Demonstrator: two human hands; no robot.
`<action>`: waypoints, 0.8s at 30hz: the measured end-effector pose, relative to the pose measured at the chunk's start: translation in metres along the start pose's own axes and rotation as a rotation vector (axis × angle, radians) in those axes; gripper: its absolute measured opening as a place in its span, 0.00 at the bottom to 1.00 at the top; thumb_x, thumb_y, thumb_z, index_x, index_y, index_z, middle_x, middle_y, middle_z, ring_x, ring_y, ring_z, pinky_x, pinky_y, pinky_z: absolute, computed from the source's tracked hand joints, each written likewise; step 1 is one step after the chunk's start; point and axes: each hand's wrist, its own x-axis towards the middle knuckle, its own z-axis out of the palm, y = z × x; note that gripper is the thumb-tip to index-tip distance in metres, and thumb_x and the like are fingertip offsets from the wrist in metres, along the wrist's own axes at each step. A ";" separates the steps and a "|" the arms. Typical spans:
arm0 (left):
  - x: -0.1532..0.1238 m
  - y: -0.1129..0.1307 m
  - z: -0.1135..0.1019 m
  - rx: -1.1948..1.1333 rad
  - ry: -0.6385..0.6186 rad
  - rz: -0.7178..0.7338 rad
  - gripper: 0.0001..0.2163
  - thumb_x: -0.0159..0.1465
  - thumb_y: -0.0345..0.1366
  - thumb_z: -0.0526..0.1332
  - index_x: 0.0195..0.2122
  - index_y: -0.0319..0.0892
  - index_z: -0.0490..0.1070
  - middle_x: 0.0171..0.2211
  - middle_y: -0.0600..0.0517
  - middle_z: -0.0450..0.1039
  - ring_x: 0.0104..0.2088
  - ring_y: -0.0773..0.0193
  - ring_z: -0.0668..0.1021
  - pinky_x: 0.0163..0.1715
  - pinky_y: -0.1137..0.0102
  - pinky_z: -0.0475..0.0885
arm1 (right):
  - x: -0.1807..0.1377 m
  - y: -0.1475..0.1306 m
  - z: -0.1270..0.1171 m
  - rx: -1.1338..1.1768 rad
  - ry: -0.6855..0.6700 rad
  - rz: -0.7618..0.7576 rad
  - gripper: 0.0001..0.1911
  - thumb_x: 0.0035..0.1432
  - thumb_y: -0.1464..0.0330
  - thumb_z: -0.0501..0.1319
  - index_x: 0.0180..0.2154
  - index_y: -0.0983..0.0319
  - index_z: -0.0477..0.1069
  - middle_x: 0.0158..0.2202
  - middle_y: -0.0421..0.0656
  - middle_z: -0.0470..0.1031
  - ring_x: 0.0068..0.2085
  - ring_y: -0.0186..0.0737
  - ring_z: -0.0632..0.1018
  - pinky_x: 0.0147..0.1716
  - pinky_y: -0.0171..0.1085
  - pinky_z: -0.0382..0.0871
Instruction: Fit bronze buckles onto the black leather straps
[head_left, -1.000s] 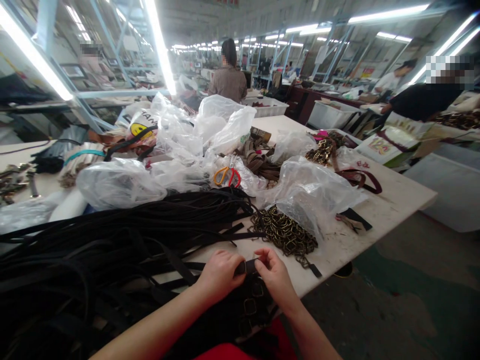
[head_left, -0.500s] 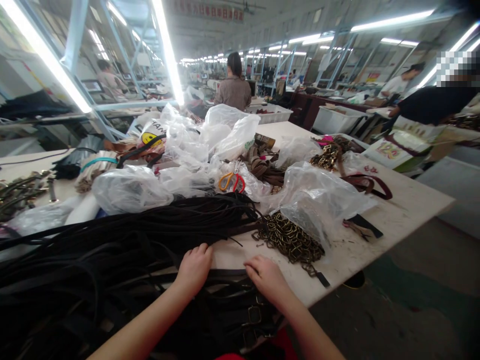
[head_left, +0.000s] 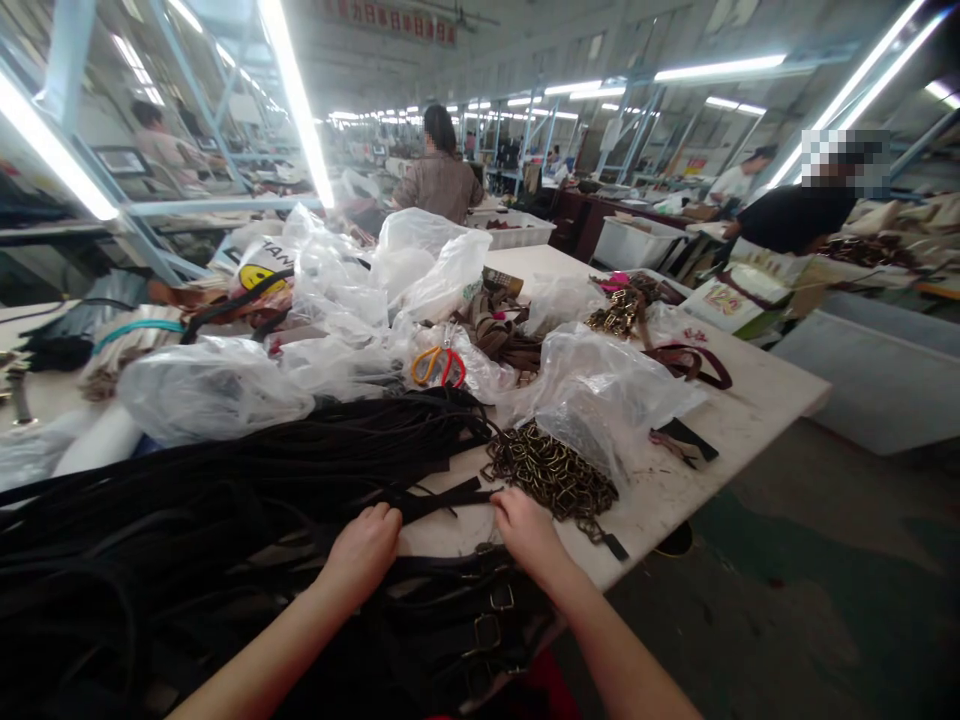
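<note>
My left hand [head_left: 365,548] rests, fingers curled, on a big heap of black straps [head_left: 225,480] and pinches one strap that runs right across the white table [head_left: 675,495]. My right hand [head_left: 529,530] has its fingers bent at that strap's far tip, right beside a pile of brass buckles [head_left: 551,470]. What those fingers grip is hidden. In front of my hands, at the table's near edge, lie black straps fitted with buckles [head_left: 480,615].
Clear plastic bags [head_left: 600,385] spill over the buckle pile and cover the table's middle. Orange and red scissors [head_left: 437,365] lie on one. Brown straps [head_left: 502,335] and chains [head_left: 619,310] sit farther back. Other people work at benches behind, and white bins [head_left: 877,385] stand on the right.
A second ago both hands pinched a strap and buckle together at the near edge. They have since let go, moved apart and reached forward to the strap heap and buckle pile.
</note>
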 end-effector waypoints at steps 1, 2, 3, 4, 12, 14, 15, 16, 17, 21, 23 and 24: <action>0.002 0.005 0.001 -0.019 -0.018 0.021 0.09 0.58 0.25 0.49 0.32 0.38 0.68 0.33 0.46 0.68 0.35 0.58 0.71 0.35 0.66 0.66 | 0.008 0.002 0.002 -0.073 0.023 0.017 0.14 0.57 0.75 0.50 0.42 0.63 0.69 0.38 0.46 0.71 0.38 0.39 0.73 0.37 0.33 0.63; 0.006 0.010 0.002 -0.029 -0.021 0.031 0.09 0.57 0.25 0.50 0.33 0.38 0.68 0.33 0.46 0.67 0.36 0.58 0.71 0.36 0.66 0.66 | 0.015 0.003 0.004 -0.121 0.040 0.028 0.15 0.57 0.76 0.49 0.44 0.63 0.68 0.39 0.48 0.70 0.38 0.40 0.73 0.36 0.34 0.63; 0.010 0.015 0.003 -0.036 -0.009 0.027 0.09 0.57 0.24 0.49 0.34 0.37 0.68 0.34 0.45 0.67 0.37 0.57 0.71 0.36 0.65 0.66 | 0.022 0.002 0.006 -0.145 0.054 0.035 0.16 0.57 0.77 0.49 0.45 0.64 0.67 0.39 0.49 0.70 0.37 0.41 0.73 0.35 0.35 0.63; 0.015 0.020 0.003 -0.060 0.006 0.010 0.10 0.57 0.24 0.49 0.36 0.38 0.68 0.36 0.44 0.67 0.38 0.56 0.71 0.36 0.64 0.66 | 0.027 0.001 0.007 -0.156 0.067 0.035 0.17 0.57 0.78 0.49 0.46 0.64 0.66 0.39 0.50 0.69 0.37 0.42 0.73 0.34 0.36 0.62; 0.055 0.025 0.004 -0.458 -0.012 -0.151 0.11 0.58 0.26 0.49 0.39 0.38 0.68 0.36 0.44 0.70 0.37 0.58 0.73 0.39 0.65 0.66 | 0.027 -0.005 -0.002 -0.195 0.199 0.080 0.10 0.59 0.74 0.48 0.39 0.63 0.65 0.38 0.48 0.67 0.39 0.41 0.71 0.38 0.35 0.61; 0.060 0.020 0.004 -0.584 -0.060 -0.173 0.12 0.57 0.28 0.49 0.40 0.39 0.68 0.33 0.47 0.72 0.33 0.63 0.74 0.34 0.70 0.68 | 0.025 -0.003 -0.003 -0.209 0.171 0.067 0.10 0.59 0.75 0.48 0.39 0.63 0.66 0.38 0.48 0.68 0.39 0.41 0.71 0.38 0.36 0.61; 0.062 0.018 0.003 -0.645 -0.086 -0.186 0.13 0.57 0.28 0.48 0.40 0.39 0.68 0.31 0.49 0.72 0.29 0.64 0.74 0.30 0.72 0.68 | 0.025 -0.003 -0.002 -0.218 0.143 0.052 0.11 0.59 0.75 0.48 0.38 0.63 0.67 0.37 0.48 0.68 0.38 0.41 0.71 0.37 0.36 0.62; 0.062 0.017 0.002 -0.700 -0.110 -0.196 0.14 0.57 0.29 0.47 0.41 0.38 0.68 0.29 0.50 0.72 0.26 0.66 0.74 0.26 0.73 0.68 | 0.028 -0.004 0.000 -0.227 0.113 0.038 0.11 0.58 0.76 0.48 0.38 0.63 0.68 0.37 0.49 0.68 0.38 0.42 0.71 0.37 0.37 0.62; 0.061 0.017 0.001 -0.747 -0.129 -0.204 0.15 0.58 0.30 0.45 0.42 0.38 0.67 0.27 0.51 0.71 0.23 0.68 0.73 0.22 0.75 0.67 | 0.031 -0.006 0.002 -0.230 0.090 0.028 0.11 0.58 0.76 0.49 0.37 0.64 0.68 0.37 0.49 0.69 0.39 0.43 0.71 0.36 0.37 0.62; 0.045 0.020 -0.012 -0.912 -0.169 -0.159 0.16 0.59 0.40 0.47 0.42 0.38 0.67 0.23 0.55 0.67 0.20 0.71 0.69 0.18 0.77 0.63 | 0.049 -0.017 0.008 -0.203 0.045 0.019 0.10 0.56 0.77 0.50 0.34 0.68 0.70 0.35 0.54 0.71 0.38 0.45 0.72 0.35 0.39 0.62; 0.035 0.023 -0.021 -0.991 -0.191 -0.096 0.15 0.58 0.43 0.51 0.37 0.38 0.69 0.21 0.57 0.64 0.20 0.71 0.67 0.19 0.77 0.61 | 0.051 -0.018 0.007 -0.170 0.013 0.011 0.09 0.54 0.78 0.52 0.32 0.69 0.70 0.33 0.54 0.72 0.36 0.45 0.73 0.34 0.39 0.63; 0.030 0.025 -0.025 -1.018 -0.192 -0.069 0.14 0.57 0.43 0.52 0.34 0.38 0.69 0.20 0.57 0.63 0.20 0.70 0.67 0.20 0.76 0.61 | 0.049 -0.017 0.005 -0.149 0.001 0.007 0.08 0.53 0.78 0.53 0.31 0.68 0.70 0.32 0.54 0.72 0.35 0.45 0.74 0.34 0.38 0.63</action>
